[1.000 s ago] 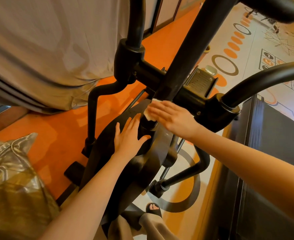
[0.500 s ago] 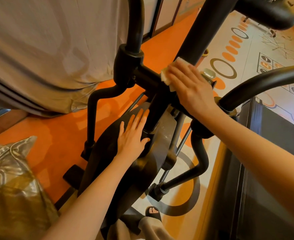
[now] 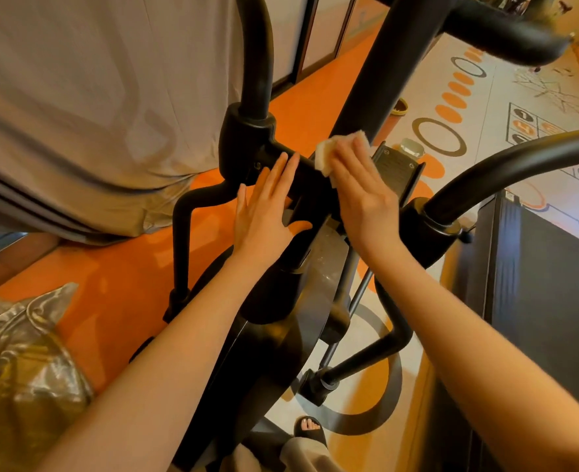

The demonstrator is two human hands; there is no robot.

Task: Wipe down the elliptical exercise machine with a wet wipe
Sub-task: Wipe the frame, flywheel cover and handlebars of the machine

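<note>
The wiping is mid-way by the look of it: the wet wipe (image 3: 329,155) works the elliptical machine's (image 3: 281,328) centre post joint, and handlebars, flywheel cover and pedals look left to do. The right hand (image 3: 363,195) presses the wipe flat under straight fingers, the wipe showing beyond its fingertips. The left hand (image 3: 267,209) rests flat, fingers straight, on the crossbar (image 3: 301,168) just beside.

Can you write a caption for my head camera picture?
Right hand presses wet wipe onto elliptical; left hand rests flat beside it.

Single head-worn wide-angle view, aimed forward and steeply down, close above the elliptical machine (image 3: 315,185); frame edges probably distorted.
</note>
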